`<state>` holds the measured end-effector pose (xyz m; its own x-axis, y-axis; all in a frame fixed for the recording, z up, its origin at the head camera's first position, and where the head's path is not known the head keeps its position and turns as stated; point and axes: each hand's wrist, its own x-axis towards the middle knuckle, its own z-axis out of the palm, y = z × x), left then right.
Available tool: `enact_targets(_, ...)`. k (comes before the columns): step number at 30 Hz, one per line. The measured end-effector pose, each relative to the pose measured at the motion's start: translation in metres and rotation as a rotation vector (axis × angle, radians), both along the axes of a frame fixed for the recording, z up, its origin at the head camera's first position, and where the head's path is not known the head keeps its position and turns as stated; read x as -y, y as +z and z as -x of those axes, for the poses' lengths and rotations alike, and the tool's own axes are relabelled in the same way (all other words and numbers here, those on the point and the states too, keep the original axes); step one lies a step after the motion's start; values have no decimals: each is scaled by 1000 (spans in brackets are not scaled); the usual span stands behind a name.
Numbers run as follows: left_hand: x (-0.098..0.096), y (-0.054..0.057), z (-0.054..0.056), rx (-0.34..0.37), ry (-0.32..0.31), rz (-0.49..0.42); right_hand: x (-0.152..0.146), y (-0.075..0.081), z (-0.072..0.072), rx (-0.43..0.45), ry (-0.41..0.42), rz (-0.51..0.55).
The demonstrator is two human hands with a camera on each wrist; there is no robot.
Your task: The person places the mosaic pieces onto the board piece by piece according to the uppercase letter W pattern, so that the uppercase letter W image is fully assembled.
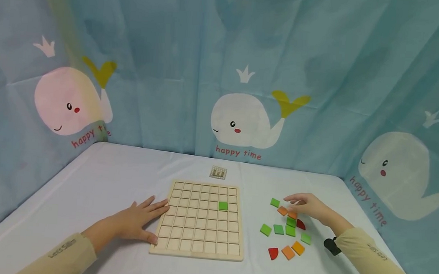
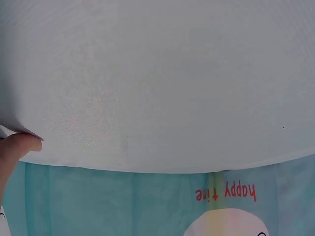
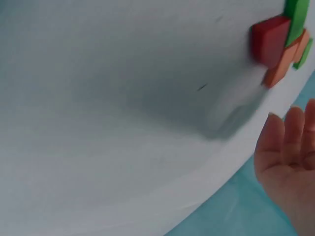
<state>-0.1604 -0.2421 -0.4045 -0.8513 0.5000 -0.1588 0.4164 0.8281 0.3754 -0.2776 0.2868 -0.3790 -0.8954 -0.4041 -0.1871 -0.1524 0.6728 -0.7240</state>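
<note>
A square wooden grid board [image 1: 196,253] lies in the middle of the table, with one green square tile [image 1: 223,206] in a cell toward its upper right. My left hand [image 1: 135,220] is spread flat at the board's left side, fingertips and thumb right at the edge. Over on the right, my right hand [image 1: 307,206] hovers above the loose tiles, fingers loosely bent. Under and beside its fingertips are two orange tiles [image 1: 282,211]. Around them lie several green tiles [image 1: 279,229] and a red quarter-round tile [image 1: 301,224]. The right wrist view shows nothing in that hand.
Behind the board lies a small pattern card [image 1: 218,172]. Nearer the front are two more orange tiles [image 1: 288,252] and another red quarter-round tile [image 1: 273,253]. A small black object [image 1: 332,246] shows by the right sleeve. A whale-printed curtain [image 1: 168,108] encloses the white table.
</note>
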Motion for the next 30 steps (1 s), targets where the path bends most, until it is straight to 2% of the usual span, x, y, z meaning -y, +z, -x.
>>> enact_targets(7,2,-1,0,-10,-5,-4,-20,-4,9,1,53,-18)
enact_targets(13,0,0,-1,2,-5,-9,-32,-6,13,49,113,-81)
enact_targets(21,-2,-2,-3,-12,-2,1,-30,-6,15,60,161,-159)
enact_targets(30,-1,0,-1,-12,-6,11,-23,-6,15,68,119,-202)
